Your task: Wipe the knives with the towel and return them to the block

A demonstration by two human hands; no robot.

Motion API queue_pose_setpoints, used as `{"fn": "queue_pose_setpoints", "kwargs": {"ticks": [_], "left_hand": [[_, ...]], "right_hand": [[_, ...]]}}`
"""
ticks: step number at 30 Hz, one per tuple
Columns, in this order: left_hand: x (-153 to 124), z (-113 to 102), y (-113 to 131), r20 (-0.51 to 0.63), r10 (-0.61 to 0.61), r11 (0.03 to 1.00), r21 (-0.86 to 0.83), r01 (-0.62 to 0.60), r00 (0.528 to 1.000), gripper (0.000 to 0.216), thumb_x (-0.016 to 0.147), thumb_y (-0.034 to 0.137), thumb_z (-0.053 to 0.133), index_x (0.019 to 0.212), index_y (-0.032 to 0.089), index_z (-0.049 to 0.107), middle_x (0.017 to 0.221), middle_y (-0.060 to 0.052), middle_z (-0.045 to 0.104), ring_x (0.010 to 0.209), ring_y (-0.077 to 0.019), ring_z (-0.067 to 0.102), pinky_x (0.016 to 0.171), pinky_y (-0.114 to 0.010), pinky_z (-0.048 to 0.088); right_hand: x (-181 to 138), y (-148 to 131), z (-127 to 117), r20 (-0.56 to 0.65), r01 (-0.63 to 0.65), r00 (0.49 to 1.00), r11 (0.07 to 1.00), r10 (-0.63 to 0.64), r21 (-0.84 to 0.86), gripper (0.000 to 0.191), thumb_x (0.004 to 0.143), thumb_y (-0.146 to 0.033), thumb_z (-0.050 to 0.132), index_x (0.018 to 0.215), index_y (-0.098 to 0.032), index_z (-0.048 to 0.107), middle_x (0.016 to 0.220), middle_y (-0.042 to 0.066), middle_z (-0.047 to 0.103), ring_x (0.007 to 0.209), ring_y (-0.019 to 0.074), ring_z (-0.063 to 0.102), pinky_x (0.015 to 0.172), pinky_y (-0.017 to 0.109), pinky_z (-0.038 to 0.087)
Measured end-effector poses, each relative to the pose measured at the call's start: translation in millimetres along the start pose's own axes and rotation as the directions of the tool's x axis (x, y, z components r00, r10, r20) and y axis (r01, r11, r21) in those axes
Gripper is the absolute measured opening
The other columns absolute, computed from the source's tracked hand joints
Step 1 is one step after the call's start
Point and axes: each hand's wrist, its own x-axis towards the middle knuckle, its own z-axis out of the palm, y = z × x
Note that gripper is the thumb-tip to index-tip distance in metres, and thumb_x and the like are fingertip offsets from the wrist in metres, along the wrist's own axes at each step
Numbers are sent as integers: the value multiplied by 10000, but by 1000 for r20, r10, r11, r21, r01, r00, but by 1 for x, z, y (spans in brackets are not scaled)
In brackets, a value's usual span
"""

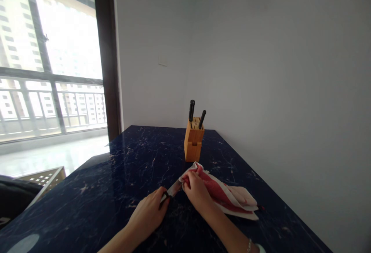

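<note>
My left hand [150, 212] is closed round the dark handle of a knife [174, 189], whose blade points right and slightly away. My right hand [197, 191] pinches a red and white cloth [232, 197] over the blade's far end. The cloth trails to the right on the dark blue marble table [130, 160]. Just beyond the cloth stands a wooden knife block [193, 141] with two black-handled knives [191, 110] stuck in its top.
A plain grey wall runs along the right side and back of the table. A large window with a railing fills the left. Low on the left, beside the table, is a perforated tan box edge [43, 177] and a dark object.
</note>
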Motion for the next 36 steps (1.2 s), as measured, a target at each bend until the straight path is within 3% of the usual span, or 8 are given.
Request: {"fn": "queue_pose_setpoints", "kwargs": {"ticks": [4,13,21,36], "left_hand": [[-1,-1,1,-3,19,999,-33,-19,1000,152,834,282,369,895,232,499,848,-13,632,829,-172,600,704,-237,385],[1,1,0,-6,9,999,-39,-9,1000,135,800,235,394,904,228,479,891,-21,629,864,-168,592,742,-230,385],[1,1,-2,-9,27,998,-58,-27,1000,126,780,207,398,879,233,470,870,-13,624,847,-165,591,728,-228,387],[2,3,-3,1,34,998,47,-34,999,203,759,193,381,943,208,464,983,-63,618,930,-185,578,789,-258,398]], "right_hand": [[-4,-8,3,33,11,999,1000,-10,-26,193,698,-45,432,799,-186,516,817,30,565,806,168,540,755,280,409],[-12,-20,12,75,32,997,999,-29,-39,211,703,-43,419,819,-188,520,842,30,551,814,166,528,758,291,405],[-22,-42,12,123,64,990,997,-69,42,171,752,-74,422,825,-192,523,849,26,559,833,160,535,769,278,402],[-23,-45,11,115,39,992,998,-45,48,172,738,-67,428,800,-192,529,844,26,558,834,162,528,765,276,395]]}}
